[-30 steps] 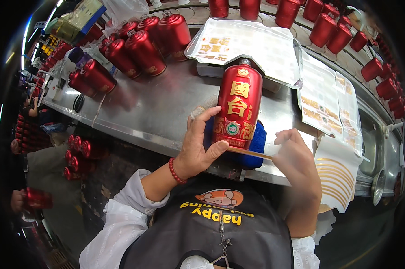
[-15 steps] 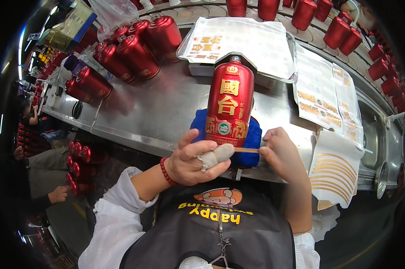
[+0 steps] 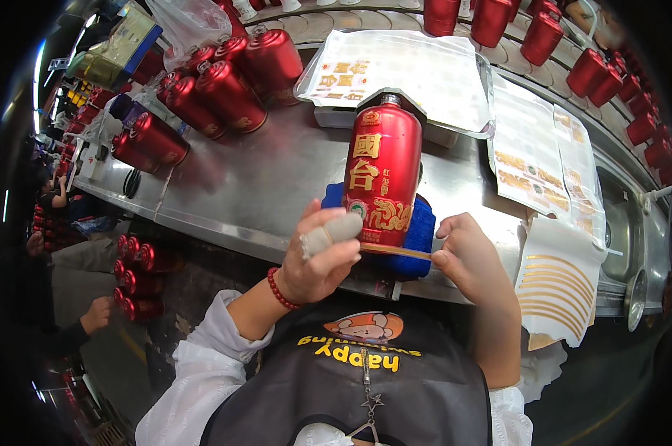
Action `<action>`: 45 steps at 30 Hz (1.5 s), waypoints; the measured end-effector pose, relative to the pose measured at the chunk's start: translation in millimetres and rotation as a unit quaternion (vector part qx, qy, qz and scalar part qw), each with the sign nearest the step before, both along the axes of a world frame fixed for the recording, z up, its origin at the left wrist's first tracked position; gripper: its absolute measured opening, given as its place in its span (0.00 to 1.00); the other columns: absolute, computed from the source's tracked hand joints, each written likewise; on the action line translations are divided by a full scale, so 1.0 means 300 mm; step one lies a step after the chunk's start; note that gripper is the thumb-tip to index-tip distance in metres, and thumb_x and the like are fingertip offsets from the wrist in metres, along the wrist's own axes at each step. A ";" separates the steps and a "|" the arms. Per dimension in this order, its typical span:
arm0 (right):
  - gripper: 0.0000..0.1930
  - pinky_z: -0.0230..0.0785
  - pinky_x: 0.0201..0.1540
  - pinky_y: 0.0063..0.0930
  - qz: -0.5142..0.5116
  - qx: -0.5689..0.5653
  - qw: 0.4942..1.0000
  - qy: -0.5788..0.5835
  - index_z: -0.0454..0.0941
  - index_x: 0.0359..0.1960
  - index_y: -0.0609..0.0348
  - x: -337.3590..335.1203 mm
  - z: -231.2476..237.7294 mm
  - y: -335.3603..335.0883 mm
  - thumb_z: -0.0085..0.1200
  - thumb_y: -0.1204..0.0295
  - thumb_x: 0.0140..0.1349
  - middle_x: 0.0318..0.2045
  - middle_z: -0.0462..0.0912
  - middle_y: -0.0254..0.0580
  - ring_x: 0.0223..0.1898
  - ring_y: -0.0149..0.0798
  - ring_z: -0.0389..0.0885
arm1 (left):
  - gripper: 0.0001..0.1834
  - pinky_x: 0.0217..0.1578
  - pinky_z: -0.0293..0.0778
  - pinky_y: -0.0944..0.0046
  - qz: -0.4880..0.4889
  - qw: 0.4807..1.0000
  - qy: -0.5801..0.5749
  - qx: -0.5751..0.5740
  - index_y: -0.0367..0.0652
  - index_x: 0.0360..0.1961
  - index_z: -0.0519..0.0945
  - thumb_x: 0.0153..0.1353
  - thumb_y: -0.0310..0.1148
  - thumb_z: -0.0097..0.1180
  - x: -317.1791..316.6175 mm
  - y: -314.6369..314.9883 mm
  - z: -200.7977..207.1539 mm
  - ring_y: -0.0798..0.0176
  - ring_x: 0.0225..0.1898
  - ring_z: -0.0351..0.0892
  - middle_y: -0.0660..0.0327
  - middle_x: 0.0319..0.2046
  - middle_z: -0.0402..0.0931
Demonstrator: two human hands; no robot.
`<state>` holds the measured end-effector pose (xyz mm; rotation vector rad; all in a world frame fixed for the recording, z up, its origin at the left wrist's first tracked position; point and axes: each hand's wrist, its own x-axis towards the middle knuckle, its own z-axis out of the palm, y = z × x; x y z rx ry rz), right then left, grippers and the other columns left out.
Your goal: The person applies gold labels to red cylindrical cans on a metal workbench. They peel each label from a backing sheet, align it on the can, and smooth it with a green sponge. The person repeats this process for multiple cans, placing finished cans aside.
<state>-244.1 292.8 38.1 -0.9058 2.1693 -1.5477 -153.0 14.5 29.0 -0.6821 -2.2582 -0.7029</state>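
Observation:
A red bottle (image 3: 403, 152) with gold lettering and gold patterned decals lies on a blue cloth (image 3: 420, 238), its neck resting in a dark angular holder (image 3: 412, 102). Around its lower left side my left hand (image 3: 317, 256) is wrapped; one finger wears a whitish cover. A thin gold strip (image 3: 395, 251) runs along the base of the bottle. Its free right end is pinched between the thumb and fingers of my right hand (image 3: 466, 253). The strip's left end meets the bottle beside my left fingers.
Several red bottles (image 3: 228, 97) stand on the metal table (image 3: 224, 193) to the left. Decal sheets (image 3: 418, 67) lie on a tray at the back, with more sheets (image 3: 525, 149) at right. A sheet of gold strips (image 3: 555, 282) hangs over the edge near a sink (image 3: 622, 215). A conveyor (image 3: 455, 50) carries bottles behind.
The bottle has turned, its lettering shifting left and more of the gold pattern showing. My left hand has moved slightly left; my right hand stays with the strip. Conveyor bottles have shifted right.

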 end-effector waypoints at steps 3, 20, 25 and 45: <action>0.11 0.67 0.48 0.31 0.009 -0.014 1.000 -0.012 0.73 0.29 0.64 0.001 -0.014 0.013 0.61 0.70 0.64 0.42 0.74 0.44 0.46 0.42 0.72 | 0.16 0.72 0.57 0.45 -0.018 0.995 0.040 -0.086 0.53 0.45 0.80 0.56 0.26 0.67 0.027 -0.009 0.016 0.56 0.60 0.76 0.60 0.48 0.83; 0.13 0.67 0.47 0.29 0.021 -0.022 0.999 -0.024 0.72 0.28 0.62 -0.006 0.012 -0.036 0.61 0.69 0.65 0.42 0.73 0.43 0.46 0.40 0.72 | 0.29 0.72 0.56 0.40 0.010 0.999 -0.015 0.028 0.46 0.56 0.73 0.54 0.20 0.69 -0.014 0.030 0.008 0.47 0.61 0.77 0.49 0.53 0.79; 0.13 0.68 0.42 0.27 -0.001 -0.033 0.999 -0.035 0.71 0.27 0.61 -0.004 -0.019 -0.023 0.63 0.70 0.63 0.43 0.72 0.42 0.44 0.36 0.72 | 0.16 0.74 0.51 0.44 0.013 0.998 0.032 -0.061 0.52 0.46 0.80 0.57 0.24 0.66 0.055 0.004 -0.006 0.54 0.60 0.78 0.57 0.47 0.84; 0.13 0.68 0.48 0.32 -0.010 -0.010 1.000 -0.004 0.72 0.27 0.62 -0.001 0.004 -0.070 0.64 0.70 0.61 0.41 0.73 0.44 0.44 0.43 0.72 | 0.25 0.74 0.48 0.37 0.022 0.999 0.000 0.048 0.46 0.56 0.73 0.58 0.23 0.67 0.007 0.031 -0.001 0.44 0.55 0.82 0.49 0.49 0.82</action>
